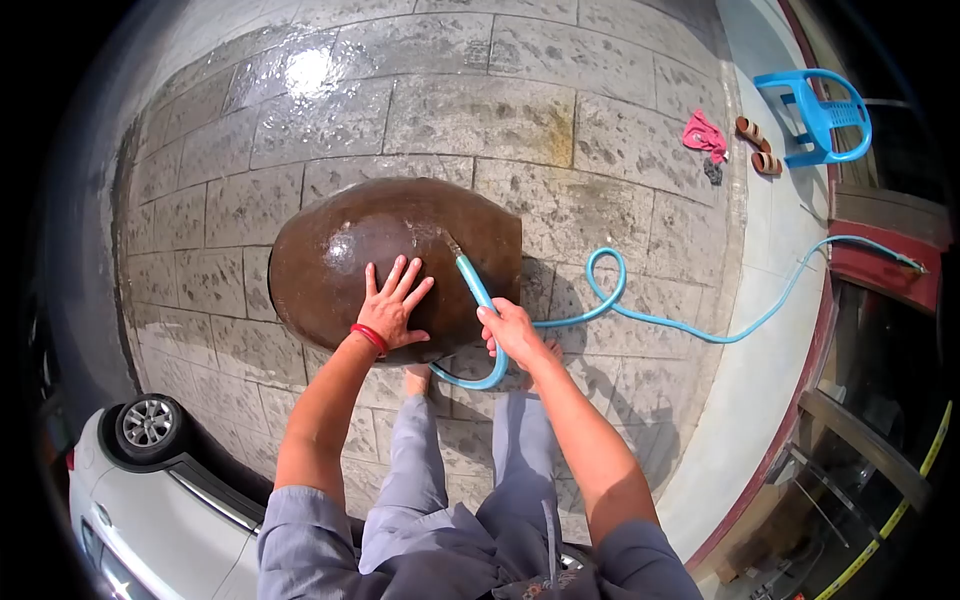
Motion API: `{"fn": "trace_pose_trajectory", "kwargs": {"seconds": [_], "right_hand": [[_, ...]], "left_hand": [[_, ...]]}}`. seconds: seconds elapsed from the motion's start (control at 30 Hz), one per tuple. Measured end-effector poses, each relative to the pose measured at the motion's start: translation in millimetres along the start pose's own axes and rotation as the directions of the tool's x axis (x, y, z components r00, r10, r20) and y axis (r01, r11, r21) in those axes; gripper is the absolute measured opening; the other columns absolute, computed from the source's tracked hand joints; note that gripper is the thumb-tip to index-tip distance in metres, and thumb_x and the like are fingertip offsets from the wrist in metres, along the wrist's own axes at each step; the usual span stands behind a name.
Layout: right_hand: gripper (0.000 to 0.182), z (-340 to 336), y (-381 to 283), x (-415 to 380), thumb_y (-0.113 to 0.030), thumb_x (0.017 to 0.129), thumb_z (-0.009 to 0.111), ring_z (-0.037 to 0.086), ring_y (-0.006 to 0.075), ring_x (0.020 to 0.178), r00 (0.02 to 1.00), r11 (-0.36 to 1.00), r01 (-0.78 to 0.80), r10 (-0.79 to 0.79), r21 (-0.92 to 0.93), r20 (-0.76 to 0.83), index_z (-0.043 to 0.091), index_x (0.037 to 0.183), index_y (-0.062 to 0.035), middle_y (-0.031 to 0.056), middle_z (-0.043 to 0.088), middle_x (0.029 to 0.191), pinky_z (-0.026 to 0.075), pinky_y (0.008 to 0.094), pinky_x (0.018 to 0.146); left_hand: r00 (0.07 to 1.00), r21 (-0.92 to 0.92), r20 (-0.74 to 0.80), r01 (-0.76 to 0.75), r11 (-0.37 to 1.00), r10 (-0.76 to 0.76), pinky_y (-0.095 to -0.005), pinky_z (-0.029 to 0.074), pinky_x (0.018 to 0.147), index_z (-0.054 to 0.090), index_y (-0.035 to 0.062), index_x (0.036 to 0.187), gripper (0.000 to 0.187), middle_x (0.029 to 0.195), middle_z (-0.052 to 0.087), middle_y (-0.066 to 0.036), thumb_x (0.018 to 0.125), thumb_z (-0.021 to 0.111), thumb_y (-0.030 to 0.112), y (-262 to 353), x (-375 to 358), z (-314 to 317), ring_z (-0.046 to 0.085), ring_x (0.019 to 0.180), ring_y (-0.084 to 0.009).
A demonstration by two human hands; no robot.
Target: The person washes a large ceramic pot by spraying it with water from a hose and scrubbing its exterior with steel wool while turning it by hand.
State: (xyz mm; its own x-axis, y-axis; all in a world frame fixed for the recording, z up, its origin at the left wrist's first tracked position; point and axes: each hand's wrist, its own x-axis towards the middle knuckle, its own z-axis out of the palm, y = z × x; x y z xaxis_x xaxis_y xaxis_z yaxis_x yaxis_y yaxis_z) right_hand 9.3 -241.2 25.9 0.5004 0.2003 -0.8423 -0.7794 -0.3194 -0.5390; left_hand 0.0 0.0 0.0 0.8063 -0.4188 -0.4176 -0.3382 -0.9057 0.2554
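Note:
A large brown, wet, rounded pot (330,260) lies on its side on the stone paving in front of my feet. My left hand (392,305) rests flat on its surface with fingers spread; a red band sits on that wrist. My right hand (512,330) grips a light blue hose (476,283) near its end, and the nozzle touches the pot's side. The hose loops under my right hand and trails away to the right across the paving.
Wet stone paving (480,110) surrounds the pot. A white car (150,480) is at the lower left. A blue plastic chair (822,118), brown sandals (758,146) and a pink cloth (704,134) sit at the upper right. A doorway lies to the right.

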Motion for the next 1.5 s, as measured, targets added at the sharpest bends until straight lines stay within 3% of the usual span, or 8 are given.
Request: {"fn": "trace_pose_trajectory", "kwargs": {"seconds": [0.1,0.3,0.5,0.83,1.03,1.2,1.4,1.5], "right_hand": [[0.027,37.9,-22.8,13.6,-0.03,0.094,0.052,0.052,0.0116,0.052,0.989,0.987,-0.013,-0.01,0.157,0.15,0.052,0.089,-0.0042,0.0038,0.054,0.067,0.046,0.0284,0.047],[0.028,2.6,-14.1,12.2,-0.031,0.097,0.046,0.056,0.0158,0.061,0.967,0.964,-0.17,0.122,0.206,0.225,0.05,0.096,-0.0032,0.007,0.056,0.076,0.05,0.0315,0.054],[0.026,6.8,-25.0,20.8,-0.03,0.097,0.045,0.055,0.0157,0.057,0.922,0.973,-0.193,0.136,0.126,0.363,0.05,0.097,-0.0041,0.0064,0.056,0.073,0.047,0.0332,0.051],[0.029,32.0,-98.9,37.7,-0.028,0.096,0.045,0.056,0.0154,0.058,0.803,0.988,-0.117,0.153,-0.1,0.576,0.053,0.103,-0.0016,0.0072,0.056,0.075,0.049,0.0327,0.051],[0.027,55.0,-128.1,82.5,-0.029,0.097,0.045,0.059,0.0145,0.06,0.716,0.945,-0.151,0.306,-0.29,0.627,0.054,0.103,-0.004,0.0057,0.06,0.08,0.052,0.0284,0.053],[0.029,52.1,-132.9,107.7,-0.029,0.097,0.045,0.061,0.0139,0.066,0.759,0.934,-0.064,0.274,-0.351,0.591,0.055,0.108,-0.0041,0.0053,0.061,0.081,0.053,0.0291,0.061],[0.028,45.4,-150.3,114.5,-0.027,0.097,0.047,0.062,0.0137,0.07,0.732,0.896,-0.132,0.377,-0.425,0.567,0.054,0.11,-0.0028,0.0057,0.061,0.083,0.053,0.03,0.065],[0.026,47.7,-146.3,117.9,-0.024,0.095,0.05,0.061,0.0159,0.067,0.747,0.927,-0.151,0.335,-0.343,0.574,0.057,0.102,-0.0005,0.0089,0.062,0.081,0.051,0.0306,0.058]], "left_hand": [[0.995,0.067,0.013,0.096,0.993,-0.097,-0.0639,0.011,0.107,0.039,0.0257,0.139,0.089,0.153,0.019,-0.004,0.062,0.076,0.049,-19.6,-15.7,-24.2,0.014,0.142,-0.0253],[0.931,-0.277,-0.138,0.291,0.916,-0.338,-0.0568,0.011,0.111,0.056,0.0218,0.121,0.039,0.149,0.031,0.003,0.082,0.06,0.028,36.1,-0.5,12.1,0.02,0.14,-0.023],[0.913,-0.406,-0.039,0.356,0.842,-0.405,-0.0574,0.006,0.111,0.058,0.0171,0.117,0.037,0.149,0.032,0.001,0.08,0.052,0.014,37.4,5.5,5.0,0.017,0.142,-0.0241],[0.893,-0.409,-0.052,0.389,0.825,-0.447,-0.0596,0.003,0.111,0.061,0.0233,0.117,0.04,0.149,0.03,0.008,0.082,0.053,0.042,37.6,21.0,27.3,0.015,0.142,-0.0209],[0.865,-0.506,-0.07,0.399,0.765,-0.498,-0.0558,0.002,0.112,0.048,0.0226,0.132,0.051,0.146,0.037,0.004,0.085,0.048,0.041,35.5,18.7,8.8,0.023,0.14,-0.0214],[0.798,-0.617,-0.087,0.427,0.662,-0.596,-0.0555,0.007,0.112,0.06,0.0178,0.117,0.038,0.136,0.048,0.0,0.086,0.048,0.037,38.7,20.9,16.6,0.029,0.137,-0.0245],[0.673,-0.971,0.055,0.207,0.117,-0.738,-0.0542,0.0,0.111,0.067,0.0115,0.094,0.026,0.139,0.048,-0.003,0.084,0.048,0.026,45.1,19.8,4.0,0.026,0.139,-0.0258],[0.647,-0.996,0.059,0.092,0.001,-0.76,-0.0535,-0.001,0.111,0.067,0.0105,0.094,0.025,0.139,0.047,-0.006,0.085,0.05,0.027,52.1,17.0,6.5,0.024,0.14,-0.0262]]}}
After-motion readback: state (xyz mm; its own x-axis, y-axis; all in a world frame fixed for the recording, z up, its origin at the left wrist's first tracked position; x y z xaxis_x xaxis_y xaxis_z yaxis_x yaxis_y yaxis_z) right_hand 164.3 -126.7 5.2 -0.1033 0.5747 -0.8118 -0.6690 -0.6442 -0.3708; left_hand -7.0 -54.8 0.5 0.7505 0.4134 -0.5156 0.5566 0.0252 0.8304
